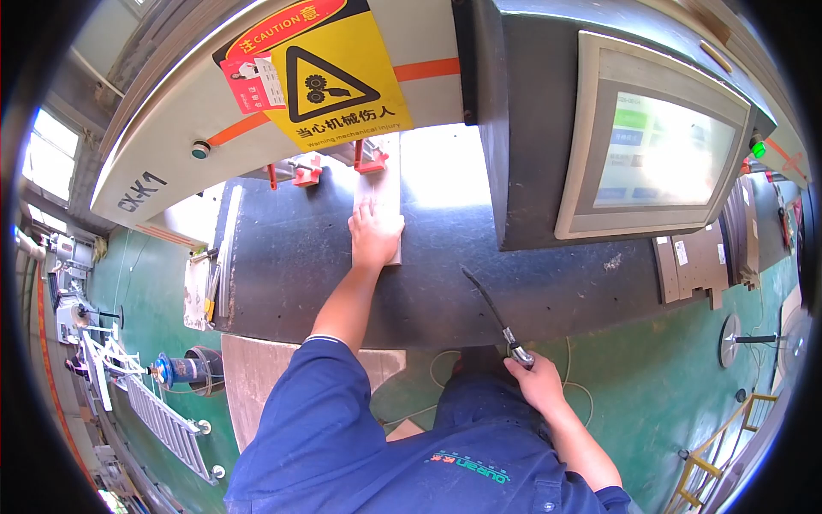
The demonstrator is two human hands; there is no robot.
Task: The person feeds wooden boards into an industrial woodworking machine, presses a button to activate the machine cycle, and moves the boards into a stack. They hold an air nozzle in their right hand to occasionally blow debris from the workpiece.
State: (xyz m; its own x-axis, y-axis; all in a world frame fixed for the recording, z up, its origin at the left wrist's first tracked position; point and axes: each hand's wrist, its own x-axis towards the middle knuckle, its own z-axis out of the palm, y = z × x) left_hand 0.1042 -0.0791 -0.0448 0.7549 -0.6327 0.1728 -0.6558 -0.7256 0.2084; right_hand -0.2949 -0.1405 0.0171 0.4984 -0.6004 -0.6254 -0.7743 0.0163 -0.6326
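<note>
A narrow pale board (389, 184) lies lengthwise on the dark machine table (445, 291), its far end beneath a red clamp pad (372, 163). My left hand (377, 236) grips the board near its close end, fingers over the top and thumb toward the right edge. Another red clamp pad (306, 171) sits to the left of it, away from my hand. Down at the table's front edge, my right hand (536, 381) is closed around an air blow gun (516, 347). Its long dark nozzle points up and left over the tabletop, apart from the board.
A grey control box with a lit touch screen (664, 158) overhangs the table at right. The machine's housing (180, 154), with a yellow warning sign (342, 86), spans above. Brown panels (693, 261) are stacked at the right end; a white rack (167, 420) stands on the floor at left.
</note>
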